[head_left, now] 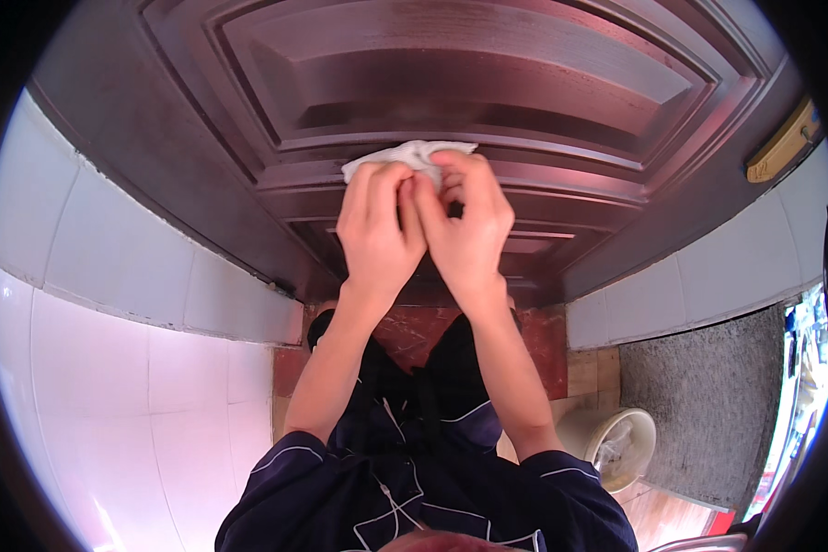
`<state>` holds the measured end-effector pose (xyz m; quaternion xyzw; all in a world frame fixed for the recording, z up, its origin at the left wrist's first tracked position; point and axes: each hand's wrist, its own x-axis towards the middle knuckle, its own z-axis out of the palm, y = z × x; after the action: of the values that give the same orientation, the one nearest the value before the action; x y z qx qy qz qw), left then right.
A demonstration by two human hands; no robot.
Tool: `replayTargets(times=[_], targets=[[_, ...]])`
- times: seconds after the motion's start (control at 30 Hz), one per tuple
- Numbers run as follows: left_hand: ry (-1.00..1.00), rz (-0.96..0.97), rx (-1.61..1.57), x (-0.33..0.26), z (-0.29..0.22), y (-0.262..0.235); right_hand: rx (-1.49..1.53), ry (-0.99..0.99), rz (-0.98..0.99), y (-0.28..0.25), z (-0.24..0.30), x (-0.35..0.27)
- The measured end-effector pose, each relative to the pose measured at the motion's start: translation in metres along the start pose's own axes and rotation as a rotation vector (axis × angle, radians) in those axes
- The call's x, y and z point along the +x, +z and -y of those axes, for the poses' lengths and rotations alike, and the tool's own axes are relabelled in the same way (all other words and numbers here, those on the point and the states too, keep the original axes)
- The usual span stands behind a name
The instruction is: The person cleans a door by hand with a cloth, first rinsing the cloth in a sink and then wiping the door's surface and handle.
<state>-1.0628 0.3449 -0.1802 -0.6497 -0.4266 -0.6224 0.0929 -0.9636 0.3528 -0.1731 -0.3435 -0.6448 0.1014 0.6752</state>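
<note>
In front of a dark brown panelled door (488,64), both hands are raised close together on a white cloth or tissue (412,153). My left hand (377,225) has its fingers curled over the near left part of it. My right hand (469,225) pinches it on the right, thumb and bent forefinger near the left hand's fingertips. The white piece spreads out beyond the fingers toward the door's moulding. Whether it touches the door I cannot tell. Its lower part is hidden behind the hands.
White wall tiles (120,239) flank the door on both sides. A yellowish plate (782,147) is fixed at the door's right edge. A pale bin (650,442) with a plastic bag stands at the lower right, beside a grey mat-like surface (699,396). Reddish flooring (405,331) shows below the door.
</note>
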Motion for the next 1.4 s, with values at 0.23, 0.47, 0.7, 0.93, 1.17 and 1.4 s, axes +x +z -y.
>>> replayTargets(times=[0.23,0.47,0.7,0.93,1.17,1.4], targets=[[0.232,0.157,-0.136,0.009,-0.039,0.062,-0.230,0.116,-0.315,-0.067,-0.038,0.000],[0.245,-0.191,0.111,0.040,0.017,-0.013,0.021,-0.224,-0.098,0.027,0.011,0.027],[0.149,-0.295,0.068,0.053,0.034,-0.033,0.134,-0.202,-0.009,0.057,0.032,0.036],[0.431,-0.078,-0.108,0.087,-0.048,0.042,0.038,0.007,-0.404,-0.037,0.023,0.061],[0.395,-0.298,0.100,0.100,0.017,-0.035,-0.068,-0.226,-0.092,0.041,0.055,0.065],[0.209,-0.302,0.088,0.075,0.053,-0.062,0.172,-0.177,-0.021,0.084,0.052,0.039]])
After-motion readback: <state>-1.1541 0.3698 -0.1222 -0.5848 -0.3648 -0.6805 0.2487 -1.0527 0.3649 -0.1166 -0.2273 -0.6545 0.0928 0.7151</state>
